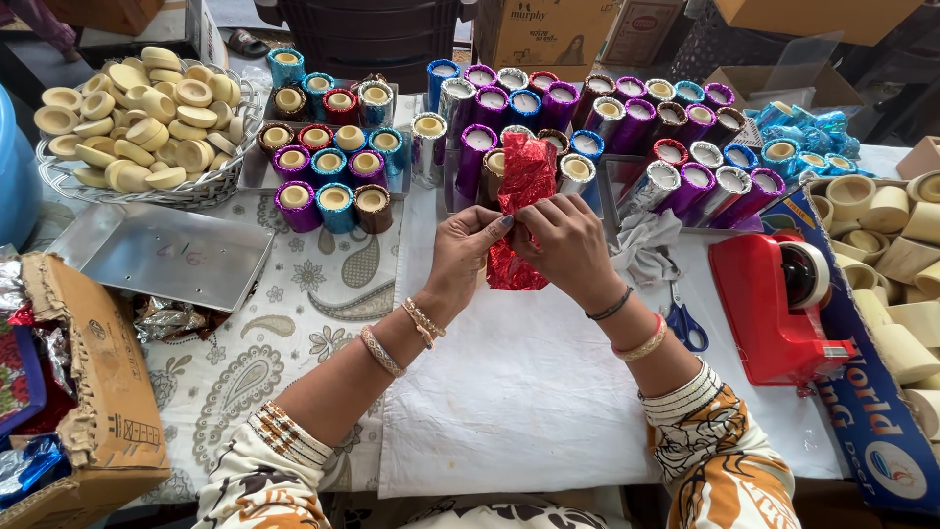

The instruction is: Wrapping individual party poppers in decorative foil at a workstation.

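Head view, looking down on a crowded worktable. Far left, a torn cardboard box (93, 392) sits at the table edge with scraps of foil spilling beside it. Behind it a wire basket (211, 186) is heaped with pale, unwrapped round cups, and an empty metal tray (157, 253) lies just in front of the basket. Next along, a tray of short foil-wrapped cups (328, 162) in blue, purple, red and brown stands on the paisley tablecloth (294, 323).

At the centre, over a white cloth (519, 392), the left hand (460, 257) and right hand (570, 245) meet around a piece wrapped in red foil (524, 186). The foil is shiny and crinkled, standing upright between the hands, its top bunched loosely above the fingers and its lower part showing below them. The left hand pinches the foil with its fingertips; the right hand is curled around its other side, fingers closed on it.

Behind stand rows of taller foil-wrapped cylinders (627, 113). Right of the hands lie blue-handled scissors (685, 323), then a red tape dispenser (774, 304), and at the far right a box of bare pale cups (896, 264).
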